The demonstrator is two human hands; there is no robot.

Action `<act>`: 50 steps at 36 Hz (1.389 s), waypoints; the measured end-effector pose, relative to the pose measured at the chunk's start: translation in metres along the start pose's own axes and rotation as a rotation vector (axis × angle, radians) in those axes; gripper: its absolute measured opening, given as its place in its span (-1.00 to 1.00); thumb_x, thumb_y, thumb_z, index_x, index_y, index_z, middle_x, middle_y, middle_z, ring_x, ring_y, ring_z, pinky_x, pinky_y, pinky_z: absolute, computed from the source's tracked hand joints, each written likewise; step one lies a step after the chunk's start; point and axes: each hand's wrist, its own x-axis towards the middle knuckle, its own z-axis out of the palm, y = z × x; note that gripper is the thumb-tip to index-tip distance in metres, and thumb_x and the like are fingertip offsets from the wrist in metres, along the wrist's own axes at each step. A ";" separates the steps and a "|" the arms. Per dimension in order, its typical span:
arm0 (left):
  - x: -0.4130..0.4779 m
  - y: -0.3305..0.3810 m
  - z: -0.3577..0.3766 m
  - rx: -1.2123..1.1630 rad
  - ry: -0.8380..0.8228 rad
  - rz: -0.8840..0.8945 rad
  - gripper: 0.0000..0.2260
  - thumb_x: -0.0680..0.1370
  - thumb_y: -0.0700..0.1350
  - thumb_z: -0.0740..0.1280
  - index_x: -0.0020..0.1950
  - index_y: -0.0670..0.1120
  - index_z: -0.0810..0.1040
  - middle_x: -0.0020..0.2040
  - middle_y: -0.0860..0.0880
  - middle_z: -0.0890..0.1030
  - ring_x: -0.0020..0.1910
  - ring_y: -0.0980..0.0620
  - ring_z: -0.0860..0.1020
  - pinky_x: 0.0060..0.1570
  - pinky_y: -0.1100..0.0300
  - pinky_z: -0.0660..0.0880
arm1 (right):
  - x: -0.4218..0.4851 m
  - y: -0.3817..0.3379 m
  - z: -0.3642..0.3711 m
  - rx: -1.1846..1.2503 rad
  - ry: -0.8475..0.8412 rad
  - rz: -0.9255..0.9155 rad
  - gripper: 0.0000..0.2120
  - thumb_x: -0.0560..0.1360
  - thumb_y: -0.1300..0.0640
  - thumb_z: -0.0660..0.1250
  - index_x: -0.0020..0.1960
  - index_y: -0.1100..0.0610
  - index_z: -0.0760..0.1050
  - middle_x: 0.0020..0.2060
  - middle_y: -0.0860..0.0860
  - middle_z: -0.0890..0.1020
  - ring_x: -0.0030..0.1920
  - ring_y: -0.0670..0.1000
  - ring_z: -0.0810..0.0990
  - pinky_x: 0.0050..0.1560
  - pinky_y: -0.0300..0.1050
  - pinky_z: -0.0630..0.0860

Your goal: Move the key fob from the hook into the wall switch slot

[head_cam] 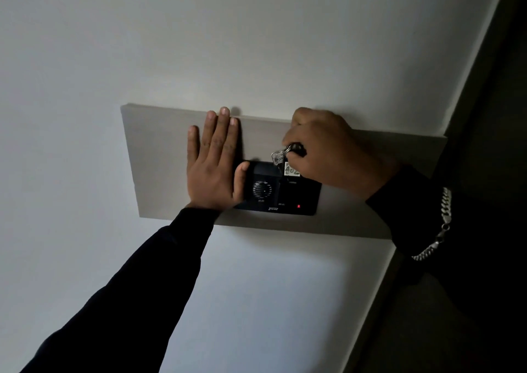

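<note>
A dim white wall (pixel 142 59) is seen from below, with a pale rectangular board (pixel 159 150) fixed to it and a black switch panel (pixel 288 198) mounted on the board. The left hand (pixel 212 161) is laid flat and open against the board, fingers straight and spread upward, nothing held; its thumb is pressed against the left edge of the panel, beside a round dial (pixel 262 189). The right hand (pixel 332 150) is closed in a loose fist above the panel's upper right corner, and the key fob (pixel 298 149) is pinched between thumb and fingers. A silver key (pixel 277 157) and ring are seen hanging from the fob, and a white paper tag (pixel 292 169) with handwritten figures is hung just over the top edge of the panel. Whether the fob has entered the slot cannot be told. A small red light (pixel 298 206) is lit near the panel's lower right. Dark sleeves are worn on both arms, and a silver chain bracelet (pixel 443 218) is seen at the right wrist.
</note>
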 end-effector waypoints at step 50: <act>0.019 0.013 -0.043 -0.091 -0.255 -0.035 -0.41 0.60 0.12 0.05 0.50 -0.25 0.32 0.55 -0.24 0.32 0.59 -0.21 0.20 0.55 -0.22 0.17 | -0.042 -0.022 0.010 0.401 0.261 0.265 -0.82 0.37 0.23 0.41 -0.02 0.13 0.58 -0.15 0.03 0.58 -0.32 -0.01 0.58 -0.19 -0.05 0.60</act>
